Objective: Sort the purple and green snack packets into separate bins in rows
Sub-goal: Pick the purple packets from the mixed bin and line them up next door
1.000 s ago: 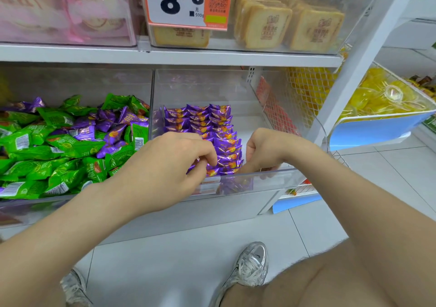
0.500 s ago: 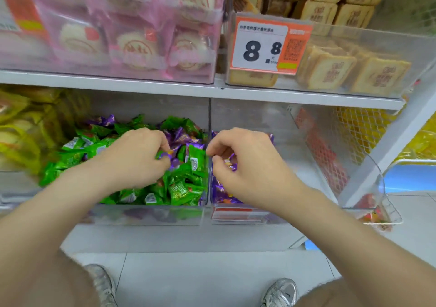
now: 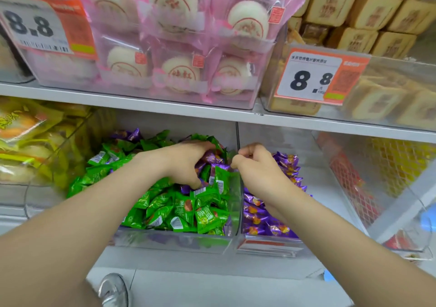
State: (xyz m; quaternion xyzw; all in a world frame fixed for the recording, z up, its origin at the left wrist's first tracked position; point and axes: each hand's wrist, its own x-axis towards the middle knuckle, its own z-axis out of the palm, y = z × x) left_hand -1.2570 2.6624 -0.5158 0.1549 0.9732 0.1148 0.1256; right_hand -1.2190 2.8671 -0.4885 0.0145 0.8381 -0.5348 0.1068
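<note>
A clear left bin (image 3: pixel 169 241) holds a loose heap of green packets (image 3: pixel 205 217) with purple packets (image 3: pixel 213 159) mixed in near its right side. My left hand (image 3: pixel 184 162) is down in this heap, thumb and fingers curled round purple packets. A clear right bin (image 3: pixel 266 247) holds only purple packets in rows (image 3: pixel 259 217). My right hand (image 3: pixel 257 170) hovers over that bin's left side, beside the divider wall, fingers curled; I see no packet in it.
The shelf above (image 3: pixel 165 108) carries pink-wrapped cakes (image 3: pixel 177 70), tan pastries (image 3: pixel 377 23) and an 8.8 price tag (image 3: pixel 313 77). A bin of yellow snacks (image 3: pixel 28 141) lies left, a wire mesh basket (image 3: pixel 377 165) right. A shoe (image 3: pixel 113 290) is on the floor below.
Both hands left the front of the purple bin and moved left. My left hand went into the mixed bin and closed on purple packets; my right hand came to the divider.
</note>
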